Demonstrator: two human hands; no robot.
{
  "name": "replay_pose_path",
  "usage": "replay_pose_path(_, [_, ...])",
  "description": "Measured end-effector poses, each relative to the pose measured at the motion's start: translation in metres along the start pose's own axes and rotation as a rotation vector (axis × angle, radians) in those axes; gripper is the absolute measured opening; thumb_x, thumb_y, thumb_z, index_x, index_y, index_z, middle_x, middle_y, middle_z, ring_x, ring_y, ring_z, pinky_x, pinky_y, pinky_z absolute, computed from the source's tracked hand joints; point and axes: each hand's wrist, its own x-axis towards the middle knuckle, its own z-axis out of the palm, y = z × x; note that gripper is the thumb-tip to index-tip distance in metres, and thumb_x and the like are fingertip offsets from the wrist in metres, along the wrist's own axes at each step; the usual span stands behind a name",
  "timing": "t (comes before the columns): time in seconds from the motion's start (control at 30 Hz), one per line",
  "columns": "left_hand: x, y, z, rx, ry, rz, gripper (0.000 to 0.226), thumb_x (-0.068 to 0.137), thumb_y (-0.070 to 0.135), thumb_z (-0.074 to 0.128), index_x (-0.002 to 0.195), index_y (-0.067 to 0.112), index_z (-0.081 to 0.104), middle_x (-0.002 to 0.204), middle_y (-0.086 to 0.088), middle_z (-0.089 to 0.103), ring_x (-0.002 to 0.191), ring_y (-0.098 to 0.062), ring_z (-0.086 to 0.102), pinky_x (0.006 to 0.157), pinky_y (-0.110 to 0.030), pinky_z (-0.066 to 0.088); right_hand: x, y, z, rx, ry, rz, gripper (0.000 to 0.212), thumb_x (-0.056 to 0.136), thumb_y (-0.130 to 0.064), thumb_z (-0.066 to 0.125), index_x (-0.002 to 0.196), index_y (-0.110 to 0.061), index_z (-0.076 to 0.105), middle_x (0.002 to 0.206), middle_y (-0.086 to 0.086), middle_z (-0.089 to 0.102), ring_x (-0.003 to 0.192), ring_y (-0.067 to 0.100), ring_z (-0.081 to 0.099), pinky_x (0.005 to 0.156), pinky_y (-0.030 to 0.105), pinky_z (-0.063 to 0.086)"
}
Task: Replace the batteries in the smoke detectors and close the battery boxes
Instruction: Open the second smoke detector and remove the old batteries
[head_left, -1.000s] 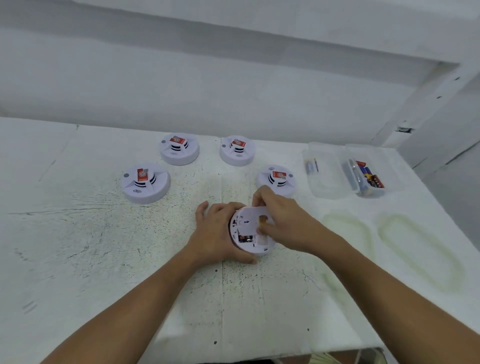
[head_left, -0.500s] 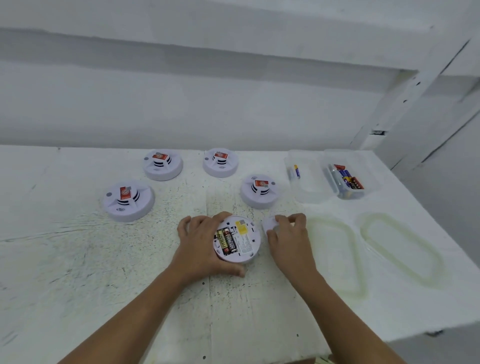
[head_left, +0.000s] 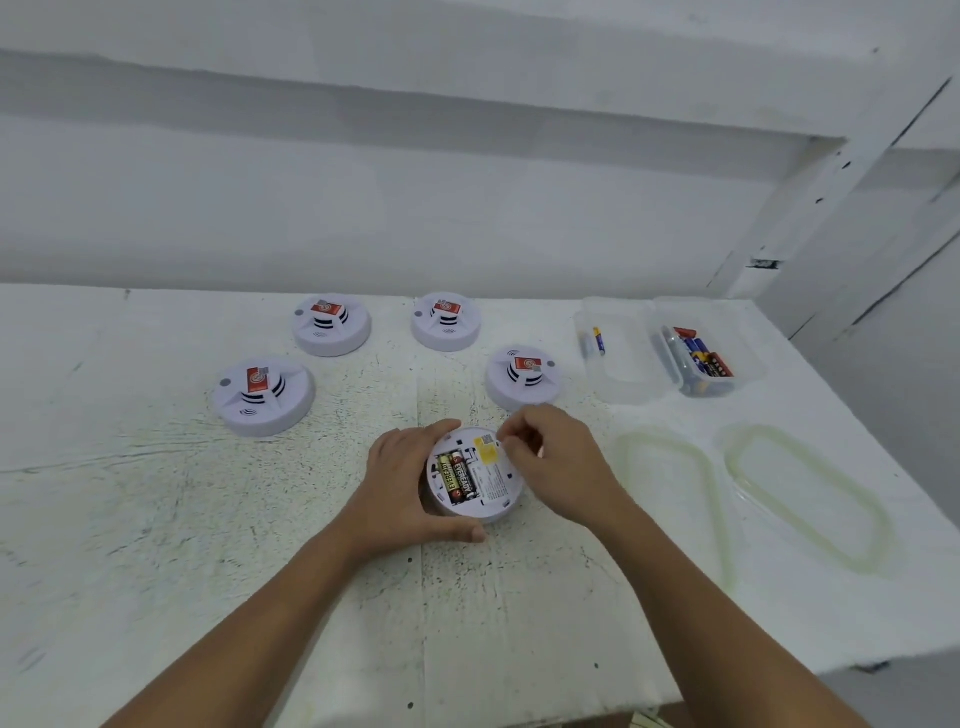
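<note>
A white smoke detector (head_left: 491, 491) lies upside down on the white table (head_left: 156, 519). Its battery box is uncovered and shows two black Eveready batteries (head_left: 457, 478) side by side. My left hand (head_left: 400, 478) grips the detector's left rim, thumb at the near edge. My right hand (head_left: 563, 467) hovers over the detector's upper right rim with fingers curled and fingertips pinched together; I see nothing clearly held. A sliver of white shows under that hand.
Several more smoke detectors stand face up behind: (head_left: 265, 395), (head_left: 332, 325), (head_left: 447, 321), (head_left: 524, 376). Two clear tubs at the back right hold batteries (head_left: 623, 364), (head_left: 701, 358). Two clear lids (head_left: 621, 457), (head_left: 732, 467) lie to the right.
The cover came off the battery box and my right hand took it to the table on the right. That hand has now come back over the detector's rim. My left hand kept its grip.
</note>
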Motion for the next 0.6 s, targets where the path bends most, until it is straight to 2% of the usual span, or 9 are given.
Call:
replay_pose_path(0.07, [-0.002, 0.000, -0.001, -0.023, 0.006, 0.028, 0.105, 0.045, 0.079, 0.069, 0.135, 0.043, 0.028, 0.120, 0.026, 0.041, 0.115, 0.007, 0.030, 0.110, -0.036, 0.021, 0.003, -0.008, 0.006, -0.012, -0.076, -0.054, 0.008, 0.090, -0.017, 0.056, 0.091, -0.017, 0.064, 0.086, -0.008, 0.056, 0.073, -0.001, 0.049, 0.062, 0.007, 0.035])
replay_pose_path(0.1, [-0.002, 0.000, -0.002, -0.044, 0.015, 0.035, 0.101, 0.046, 0.076, 0.071, 0.133, 0.042, 0.031, 0.119, 0.030, 0.040, 0.114, 0.016, 0.028, 0.110, -0.036, 0.022, 0.004, -0.010, 0.009, -0.041, -0.098, -0.081, 0.008, 0.090, -0.018, 0.056, 0.092, -0.016, 0.064, 0.087, -0.005, 0.056, 0.073, 0.001, 0.048, 0.062, 0.008, 0.033])
replay_pose_path(0.17, [-0.002, 0.002, -0.002, -0.068, 0.046, 0.050, 0.096, 0.048, 0.071, 0.072, 0.131, 0.039, 0.036, 0.117, 0.035, 0.041, 0.113, 0.022, 0.027, 0.110, -0.039, 0.024, 0.006, -0.012, 0.014, -0.100, -0.118, -0.130, 0.011, 0.091, -0.018, 0.055, 0.095, -0.014, 0.063, 0.089, -0.003, 0.054, 0.077, 0.006, 0.047, 0.066, 0.013, 0.034])
replay_pose_path(0.3, [-0.001, 0.003, -0.001, -0.088, 0.082, 0.052, 0.092, 0.047, 0.068, 0.075, 0.128, 0.037, 0.043, 0.116, 0.033, 0.048, 0.112, 0.019, 0.036, 0.109, -0.044, 0.027, 0.007, -0.016, 0.021, -0.174, -0.109, -0.204, 0.013, 0.092, -0.017, 0.052, 0.099, -0.012, 0.062, 0.087, -0.005, 0.047, 0.083, 0.012, 0.046, 0.071, 0.023, 0.036])
replay_pose_path(0.43, [0.002, 0.001, -0.002, -0.103, 0.079, 0.055, 0.089, 0.046, 0.067, 0.074, 0.125, 0.040, 0.043, 0.111, 0.035, 0.055, 0.111, 0.021, 0.037, 0.108, -0.042, 0.026, 0.010, -0.017, 0.026, -0.228, -0.130, -0.225, 0.015, 0.093, -0.016, 0.048, 0.103, -0.012, 0.059, 0.094, 0.000, 0.051, 0.087, 0.015, 0.047, 0.070, 0.023, 0.032])
replay_pose_path(0.6, [0.004, 0.000, -0.002, -0.131, 0.073, 0.053, 0.088, 0.045, 0.067, 0.076, 0.123, 0.043, 0.044, 0.121, 0.037, 0.048, 0.108, 0.018, 0.042, 0.108, -0.040, 0.025, 0.013, -0.018, 0.027, -0.256, -0.160, -0.249, 0.016, 0.093, -0.013, 0.046, 0.103, -0.011, 0.058, 0.097, 0.004, 0.055, 0.083, 0.014, 0.044, 0.069, 0.023, 0.030])
